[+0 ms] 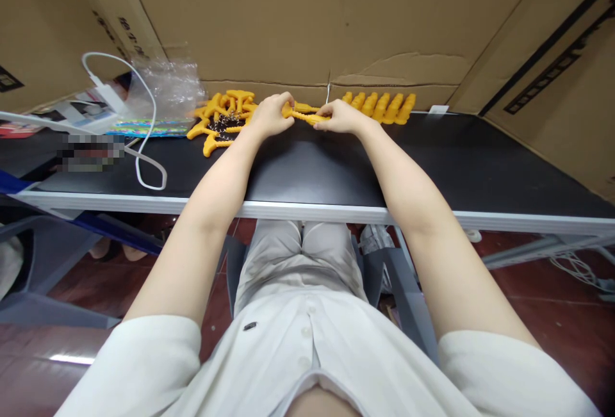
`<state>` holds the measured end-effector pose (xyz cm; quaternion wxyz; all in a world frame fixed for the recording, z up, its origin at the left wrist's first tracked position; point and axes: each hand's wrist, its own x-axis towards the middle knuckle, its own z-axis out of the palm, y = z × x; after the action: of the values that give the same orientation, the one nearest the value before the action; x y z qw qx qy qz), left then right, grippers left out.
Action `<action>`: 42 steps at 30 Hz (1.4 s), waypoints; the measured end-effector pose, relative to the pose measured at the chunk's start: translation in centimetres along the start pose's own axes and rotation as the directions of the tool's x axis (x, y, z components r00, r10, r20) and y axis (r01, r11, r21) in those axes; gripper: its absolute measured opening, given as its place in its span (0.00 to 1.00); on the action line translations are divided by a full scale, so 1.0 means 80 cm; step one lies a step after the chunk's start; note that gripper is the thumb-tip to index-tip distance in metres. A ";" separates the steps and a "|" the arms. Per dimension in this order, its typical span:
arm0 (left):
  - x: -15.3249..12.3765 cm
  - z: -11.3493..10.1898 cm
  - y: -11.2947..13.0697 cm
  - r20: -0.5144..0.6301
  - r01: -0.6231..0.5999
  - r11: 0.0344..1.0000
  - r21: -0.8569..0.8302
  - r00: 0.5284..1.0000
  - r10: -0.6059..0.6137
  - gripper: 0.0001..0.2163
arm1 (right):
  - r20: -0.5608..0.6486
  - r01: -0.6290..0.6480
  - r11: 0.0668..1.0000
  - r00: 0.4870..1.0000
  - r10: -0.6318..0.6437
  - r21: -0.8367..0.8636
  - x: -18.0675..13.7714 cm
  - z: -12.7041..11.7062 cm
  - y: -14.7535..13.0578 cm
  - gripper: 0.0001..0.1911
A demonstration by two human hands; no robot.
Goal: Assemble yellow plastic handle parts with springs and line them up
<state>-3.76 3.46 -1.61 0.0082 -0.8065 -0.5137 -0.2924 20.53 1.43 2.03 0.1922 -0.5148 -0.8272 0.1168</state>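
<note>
My left hand (273, 114) and my right hand (339, 116) are close together over the far side of the black table. Between them they hold a slim yellow piece (303, 116), the fingers of each hand closed on one end. Its exact kind is unclear. Just behind it another yellow piece (303, 107) is partly hidden. Beside my left hand lies a loose pile of yellow T-shaped pieces (214, 106), with small metal chains (229, 123) among them. To the right of my right hand, several yellow pieces (382, 107) lie side by side in a neat row.
A tall cardboard wall (298, 20) closes off the back. At the left are a clear plastic bag (168, 87), a white cable (152, 116) and a blurred patch. A small white tag (438, 110) sits at the back right. The table's metal edge (312, 212) runs before my lap.
</note>
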 end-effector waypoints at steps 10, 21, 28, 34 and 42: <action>-0.003 -0.005 0.013 0.024 0.072 0.997 0.026 0.997 -0.072 0.26 | -0.067 0.066 0.928 0.993 -0.097 -0.366 0.003 0.004 -0.006 0.23; -0.006 -0.006 0.016 -0.004 0.075 0.997 -0.013 0.997 -0.075 0.22 | -0.054 0.090 0.879 0.990 -0.131 -0.469 -0.004 0.012 -0.016 0.24; -0.005 -0.005 0.013 0.009 0.071 0.997 -0.002 0.997 -0.071 0.22 | 0.036 0.037 0.880 0.999 -0.022 -0.474 -0.007 0.017 -0.029 0.23; -0.005 -0.003 0.013 -0.002 0.070 0.998 0.003 0.998 -0.070 0.20 | -0.042 0.053 0.871 0.996 -0.084 -0.489 -0.008 0.014 -0.030 0.22; -0.006 -0.008 0.018 0.022 0.079 0.997 -0.011 0.997 -0.079 0.21 | -0.083 0.077 0.870 0.987 -0.134 -0.488 -0.012 0.008 -0.036 0.22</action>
<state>-2.95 2.19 -0.91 -0.0138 -0.7887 -0.5436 -0.2866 18.35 -0.71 2.41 0.1110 -0.5062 -0.8447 -0.1337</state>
